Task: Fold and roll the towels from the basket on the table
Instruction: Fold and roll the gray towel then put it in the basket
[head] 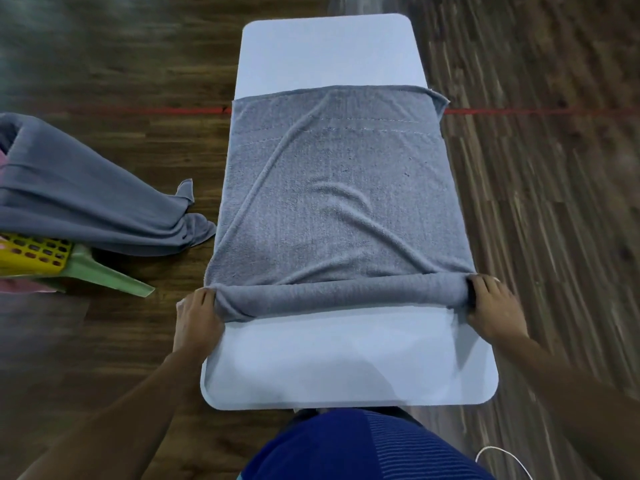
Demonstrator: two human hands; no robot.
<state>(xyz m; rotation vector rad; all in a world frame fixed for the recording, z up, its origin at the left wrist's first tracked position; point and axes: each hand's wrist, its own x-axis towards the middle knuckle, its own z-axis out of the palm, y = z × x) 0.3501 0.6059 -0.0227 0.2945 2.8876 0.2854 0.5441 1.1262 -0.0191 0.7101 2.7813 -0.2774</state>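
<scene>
Towel part-rolled on the desk, a hand at each end

Towel (339,188), grey terry, lies lengthwise down the middle of the pale desk (346,368), covering its full width from the centre of the frame up towards the top. Its near edge is wound into a low, loose roll (343,294) that runs across the desk just below the middle of the picture. The flat part beyond the roll is rumpled, with long ridges fanning up from the roll and a stitched band near the far edge.

The left hand (197,320) grips the roll's left end, its fingers (204,296) curled over the cloth. The right hand (495,306) does the same at the right end, fingers (481,284) hooked over the top. Both are grasping the towel.

The cloth looks soft, light and limp, with enough nap to cling to itself. It will probably sag in the middle when driven only from the ends, and the ridges are likely to get wound in unless they are smoothed first. The ends of the roll are the sensible hold, with palms pressing down to keep the roll tight and even.

At the left edge of the frame a second grey towel (86,202) hangs over a yellow basket (34,252) above the wooden floor (536,202)
</scene>
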